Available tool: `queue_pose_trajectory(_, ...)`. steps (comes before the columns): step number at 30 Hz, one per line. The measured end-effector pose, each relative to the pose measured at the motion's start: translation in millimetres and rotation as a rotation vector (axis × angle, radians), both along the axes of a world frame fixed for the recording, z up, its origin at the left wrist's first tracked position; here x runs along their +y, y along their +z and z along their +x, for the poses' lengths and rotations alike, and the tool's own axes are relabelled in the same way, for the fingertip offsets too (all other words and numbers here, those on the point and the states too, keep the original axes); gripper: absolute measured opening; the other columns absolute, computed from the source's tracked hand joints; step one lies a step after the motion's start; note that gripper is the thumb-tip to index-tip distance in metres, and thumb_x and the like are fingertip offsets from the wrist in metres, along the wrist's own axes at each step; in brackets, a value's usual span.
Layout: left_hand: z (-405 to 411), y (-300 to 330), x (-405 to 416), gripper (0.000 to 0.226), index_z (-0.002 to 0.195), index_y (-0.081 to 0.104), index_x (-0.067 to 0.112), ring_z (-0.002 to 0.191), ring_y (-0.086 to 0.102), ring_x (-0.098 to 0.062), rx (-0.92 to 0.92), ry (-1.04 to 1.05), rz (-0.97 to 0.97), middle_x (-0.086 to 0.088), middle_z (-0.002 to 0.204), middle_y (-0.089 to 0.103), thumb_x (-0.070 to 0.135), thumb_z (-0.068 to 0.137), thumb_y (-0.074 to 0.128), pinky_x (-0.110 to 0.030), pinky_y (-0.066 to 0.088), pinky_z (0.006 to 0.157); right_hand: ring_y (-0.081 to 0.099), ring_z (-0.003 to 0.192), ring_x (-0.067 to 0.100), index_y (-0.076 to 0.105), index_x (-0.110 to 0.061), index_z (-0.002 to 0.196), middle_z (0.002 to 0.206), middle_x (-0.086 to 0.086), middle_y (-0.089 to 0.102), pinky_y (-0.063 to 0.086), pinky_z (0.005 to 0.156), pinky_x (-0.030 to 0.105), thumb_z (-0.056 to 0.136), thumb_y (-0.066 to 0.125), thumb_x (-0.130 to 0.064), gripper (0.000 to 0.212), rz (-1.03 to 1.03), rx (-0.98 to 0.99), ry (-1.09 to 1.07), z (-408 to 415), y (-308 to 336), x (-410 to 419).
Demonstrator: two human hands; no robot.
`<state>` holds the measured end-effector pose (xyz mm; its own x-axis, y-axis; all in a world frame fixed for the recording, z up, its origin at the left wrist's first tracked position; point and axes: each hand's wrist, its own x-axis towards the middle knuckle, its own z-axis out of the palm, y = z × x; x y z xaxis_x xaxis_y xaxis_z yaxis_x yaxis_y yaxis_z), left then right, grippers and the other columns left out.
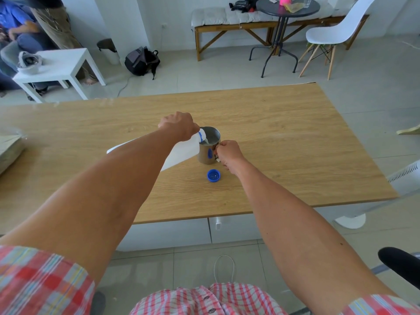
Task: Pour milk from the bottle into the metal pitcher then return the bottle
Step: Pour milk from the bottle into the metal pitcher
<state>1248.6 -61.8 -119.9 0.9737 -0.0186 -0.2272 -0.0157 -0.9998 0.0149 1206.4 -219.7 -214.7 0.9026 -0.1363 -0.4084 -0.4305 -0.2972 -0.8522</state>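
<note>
A white plastic milk bottle [181, 153] with a blue neck ring is tipped steeply to the right, its mouth over the rim of the metal pitcher [208, 153]. My left hand [178, 126] grips the bottle near its neck; my forearm hides much of its body. Milk runs from the mouth into the pitcher, where white liquid shows. The pitcher stands upright on the wooden table [284, 137], and my right hand [228, 154] is closed around its handle. The blue bottle cap [213, 175] lies upside down on the table just in front of the pitcher.
A white fan [404, 178] stands at the table's right edge. A folded cloth-like item [9, 151] lies at the table's left edge. Beyond the table are a white side table [61, 67], a backpack [142, 61], a bench, a round dark table and a white chair.
</note>
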Motion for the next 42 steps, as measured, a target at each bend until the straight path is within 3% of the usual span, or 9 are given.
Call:
queue_pose_trajectory(5,0.8,-0.8,0.4,0.03,0.096,0.061,0.011,0.073,0.053,-0.024,0.003,0.001,-0.003,-0.005,0.083,0.054,0.036,0.101,0.047,-0.036,0.042,0.069,0.033,0.054,0.015,0.059,-0.013,0.089,0.072,0.006,0.045,0.025,0.044,0.025,0.093,0.041,-0.004,0.021,-0.004,-0.003,0.002,-0.7,0.3,-0.1)
queue_pose_trajectory(16,1.2,-0.1,0.3,0.03,0.093,0.061,0.011,0.064,0.047,-0.02,0.003,-0.003,-0.002,-0.005,0.08,0.054,0.037,0.101,0.047,-0.035,0.041,0.066,0.035,0.054,0.015,0.061,-0.01,0.089,0.068,0.004,0.047,0.026,0.046,0.026,0.096,0.042,-0.005,0.021,0.002,-0.004,-0.005,-1.1,3.3,0.3)
queue_pose_trajectory(42,1.4,0.4,-1.0,0.031,0.099,0.062,0.011,0.071,0.052,-0.022,0.008,-0.006,0.004,-0.005,0.082,0.053,0.036,0.102,0.045,-0.035,0.04,0.067,0.035,0.056,0.015,0.063,-0.008,0.091,0.07,0.006,0.048,0.026,0.046,0.026,0.093,0.04,-0.001,0.024,0.015,0.008,0.002,-1.9,5.7,-0.5)
